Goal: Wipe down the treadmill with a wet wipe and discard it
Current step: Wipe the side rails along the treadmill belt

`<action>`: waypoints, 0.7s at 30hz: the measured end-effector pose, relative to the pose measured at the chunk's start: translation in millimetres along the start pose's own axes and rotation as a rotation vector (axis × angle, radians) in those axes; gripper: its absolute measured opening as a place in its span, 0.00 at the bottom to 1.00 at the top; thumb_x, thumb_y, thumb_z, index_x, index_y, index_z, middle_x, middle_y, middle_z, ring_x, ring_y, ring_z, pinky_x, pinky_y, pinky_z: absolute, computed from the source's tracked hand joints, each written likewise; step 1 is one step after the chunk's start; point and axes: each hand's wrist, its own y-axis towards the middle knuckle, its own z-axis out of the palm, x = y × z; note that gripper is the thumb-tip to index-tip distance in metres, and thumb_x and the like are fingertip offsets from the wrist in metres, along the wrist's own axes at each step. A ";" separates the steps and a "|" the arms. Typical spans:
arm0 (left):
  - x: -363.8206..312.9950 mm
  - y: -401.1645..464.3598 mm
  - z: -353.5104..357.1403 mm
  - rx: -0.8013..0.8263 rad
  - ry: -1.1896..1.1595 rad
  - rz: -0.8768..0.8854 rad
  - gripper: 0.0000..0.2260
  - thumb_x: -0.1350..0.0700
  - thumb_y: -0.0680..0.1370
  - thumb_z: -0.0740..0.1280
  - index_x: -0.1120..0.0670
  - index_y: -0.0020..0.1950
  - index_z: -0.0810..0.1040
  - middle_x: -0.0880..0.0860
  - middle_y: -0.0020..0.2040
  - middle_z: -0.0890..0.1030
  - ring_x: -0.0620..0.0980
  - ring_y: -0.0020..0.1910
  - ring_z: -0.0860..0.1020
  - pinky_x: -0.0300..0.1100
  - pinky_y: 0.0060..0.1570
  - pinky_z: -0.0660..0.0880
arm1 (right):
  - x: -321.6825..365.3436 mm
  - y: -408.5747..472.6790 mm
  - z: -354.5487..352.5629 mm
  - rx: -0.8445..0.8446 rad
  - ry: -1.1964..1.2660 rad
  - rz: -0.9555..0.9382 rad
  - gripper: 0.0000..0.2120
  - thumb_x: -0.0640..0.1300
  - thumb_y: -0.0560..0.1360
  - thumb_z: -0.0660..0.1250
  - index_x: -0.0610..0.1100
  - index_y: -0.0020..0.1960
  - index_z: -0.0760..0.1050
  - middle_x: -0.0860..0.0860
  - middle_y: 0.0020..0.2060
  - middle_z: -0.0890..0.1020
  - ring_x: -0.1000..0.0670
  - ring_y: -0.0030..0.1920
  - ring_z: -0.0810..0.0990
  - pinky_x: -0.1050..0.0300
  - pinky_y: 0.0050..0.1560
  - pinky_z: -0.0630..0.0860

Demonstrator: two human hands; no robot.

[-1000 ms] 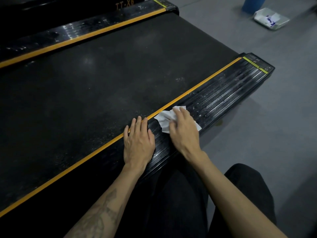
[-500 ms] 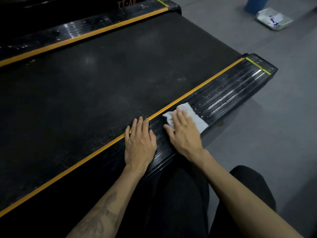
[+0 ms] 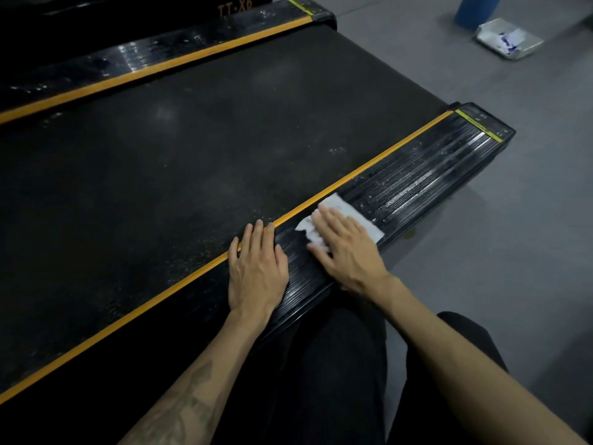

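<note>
Treadmill (image 3: 192,162) rail: wet wipe (image 3: 359,216) now flatter under right hand (image 3: 346,248)

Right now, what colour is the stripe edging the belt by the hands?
Orange-yellow stripe, seen in the head view.

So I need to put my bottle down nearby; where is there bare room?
The wide belt between the two orange stripes is bare. So is the grey floor beside the near side rail, short of the wipe packet. Crowded: the near rail, where left hand rests and right hand presses the wet wipe.
</note>
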 end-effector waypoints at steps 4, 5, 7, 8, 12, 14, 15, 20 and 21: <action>-0.9 -0.8 -0.8 -0.004 -0.006 -0.005 0.24 0.48 0.85 0.50 0.54 0.79 0.68 0.55 0.79 0.69 0.53 0.80 0.65 0.57 0.78 0.60 | -0.5 10.1 -4.2 -0.039 0.031 0.209 0.36 0.66 0.83 0.42 0.46 0.84 0.48 0.49 0.83 0.47 0.47 0.83 0.44 0.48 0.82 0.41; -0.8 -0.8 -0.5 -0.002 -0.003 -0.005 0.24 0.48 0.85 0.51 0.54 0.79 0.67 0.55 0.79 0.69 0.54 0.80 0.65 0.57 0.78 0.60 | 13.0 5.2 -0.2 -0.027 0.037 0.178 0.38 0.67 0.82 0.41 0.45 0.84 0.47 0.49 0.83 0.46 0.47 0.83 0.43 0.49 0.82 0.40; -0.3 -0.8 0.1 0.005 -0.003 -0.006 0.22 0.49 0.86 0.54 0.54 0.79 0.67 0.55 0.79 0.69 0.54 0.80 0.64 0.57 0.78 0.61 | 28.4 -8.6 8.4 -0.006 0.051 0.056 0.41 0.69 0.80 0.39 0.46 0.84 0.49 0.49 0.83 0.47 0.48 0.83 0.44 0.49 0.82 0.41; -0.1 -0.7 0.2 0.006 -0.002 -0.007 0.22 0.49 0.86 0.55 0.54 0.79 0.67 0.55 0.79 0.69 0.53 0.80 0.64 0.57 0.78 0.61 | 23.8 -10.1 9.5 -0.011 0.049 0.006 0.39 0.68 0.80 0.40 0.47 0.84 0.50 0.50 0.83 0.48 0.49 0.83 0.45 0.47 0.82 0.43; -0.4 -1.0 0.0 -0.001 0.000 -0.002 0.23 0.49 0.86 0.52 0.54 0.79 0.67 0.55 0.79 0.69 0.53 0.80 0.64 0.57 0.78 0.61 | -7.7 9.7 -3.6 -0.062 0.047 0.158 0.29 0.60 0.86 0.47 0.49 0.84 0.52 0.50 0.84 0.51 0.49 0.83 0.47 0.46 0.82 0.44; -0.5 -1.2 -0.2 -0.010 -0.007 0.000 0.24 0.48 0.85 0.51 0.54 0.79 0.68 0.55 0.78 0.70 0.54 0.80 0.65 0.57 0.78 0.61 | 8.1 11.3 0.0 -0.069 0.045 0.237 0.31 0.60 0.86 0.46 0.46 0.84 0.50 0.48 0.83 0.50 0.47 0.83 0.46 0.48 0.81 0.42; -0.2 -1.1 -0.2 -0.013 -0.008 0.001 0.24 0.48 0.85 0.51 0.54 0.79 0.68 0.56 0.78 0.70 0.54 0.79 0.65 0.57 0.77 0.62 | 22.7 7.4 3.3 -0.061 0.060 0.214 0.33 0.61 0.86 0.45 0.44 0.84 0.50 0.48 0.83 0.50 0.47 0.83 0.46 0.49 0.81 0.41; 1.3 -1.0 1.9 0.006 -0.004 0.004 0.22 0.49 0.86 0.55 0.54 0.80 0.66 0.56 0.80 0.67 0.54 0.81 0.62 0.57 0.78 0.61 | 12.2 -5.1 7.9 -0.050 0.073 -0.041 0.31 0.62 0.84 0.42 0.49 0.83 0.58 0.50 0.82 0.57 0.48 0.83 0.52 0.45 0.82 0.51; 1.3 -0.9 1.9 0.010 -0.006 0.006 0.22 0.49 0.86 0.54 0.54 0.80 0.65 0.56 0.80 0.66 0.54 0.81 0.61 0.57 0.78 0.60 | -1.1 2.5 3.7 -0.061 0.058 0.002 0.30 0.61 0.85 0.44 0.50 0.83 0.57 0.51 0.83 0.57 0.47 0.83 0.52 0.44 0.81 0.52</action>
